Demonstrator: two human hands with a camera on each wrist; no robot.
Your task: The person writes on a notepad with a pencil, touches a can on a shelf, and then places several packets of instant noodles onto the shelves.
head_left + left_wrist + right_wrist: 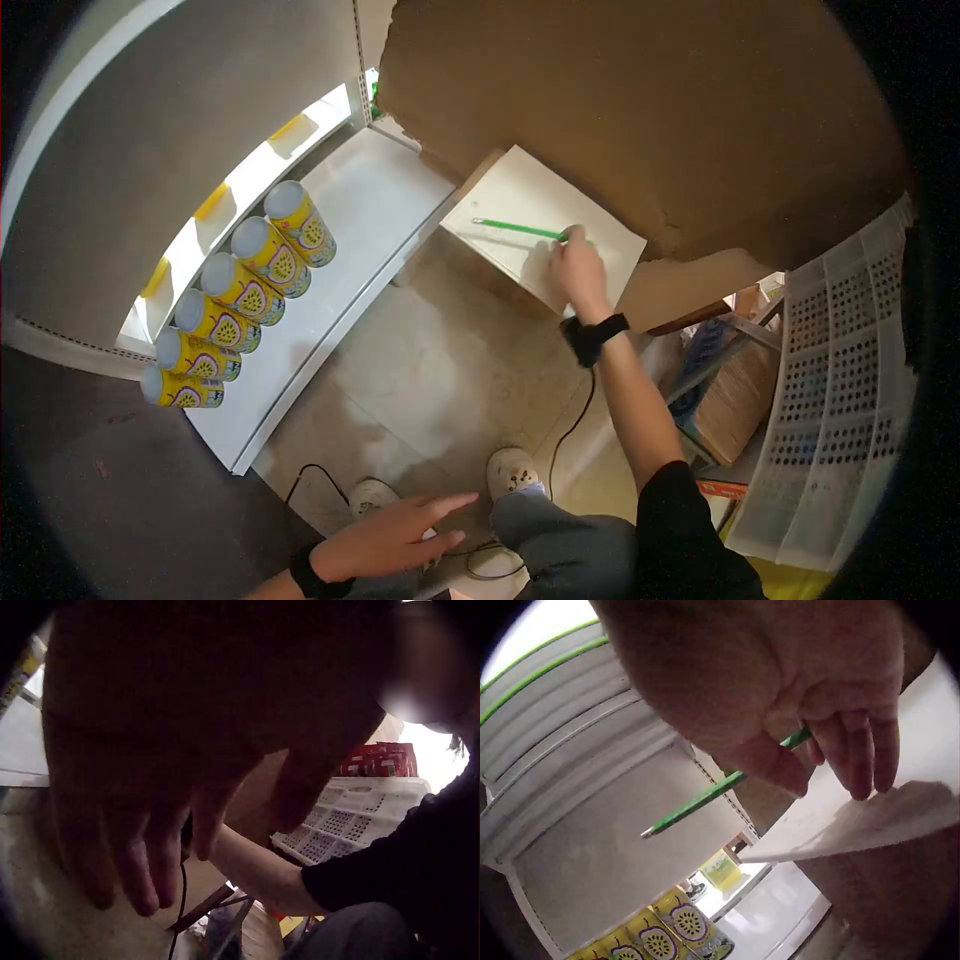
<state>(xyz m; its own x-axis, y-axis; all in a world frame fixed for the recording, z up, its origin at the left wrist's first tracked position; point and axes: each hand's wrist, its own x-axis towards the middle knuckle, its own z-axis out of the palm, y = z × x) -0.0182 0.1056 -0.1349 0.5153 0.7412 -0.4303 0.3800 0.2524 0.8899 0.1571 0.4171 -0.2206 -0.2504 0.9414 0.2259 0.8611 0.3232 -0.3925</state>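
My right hand [580, 270] is over a white board [500, 190] lying on a brown box. Between thumb and fingers it pinches one end of a slim green pencil-like stick [520, 229]. The stick's pale tip points away from the hand, and in the right wrist view the green stick [701, 799] slants out past the thumb. Lower down, my left hand [385, 540] hangs above the floor near my legs, fingers extended and holding nothing. In the left wrist view the left hand [165, 765] is dark, with its fingers pointing down.
Several yellow cans [240, 285] stand in a row on a white shelf [360, 190] at left. A large brown cardboard sheet [620, 100] rises behind the board. On the right is a white perforated plastic crate [830, 390]. A black cable [575, 430] trails down to the floor.
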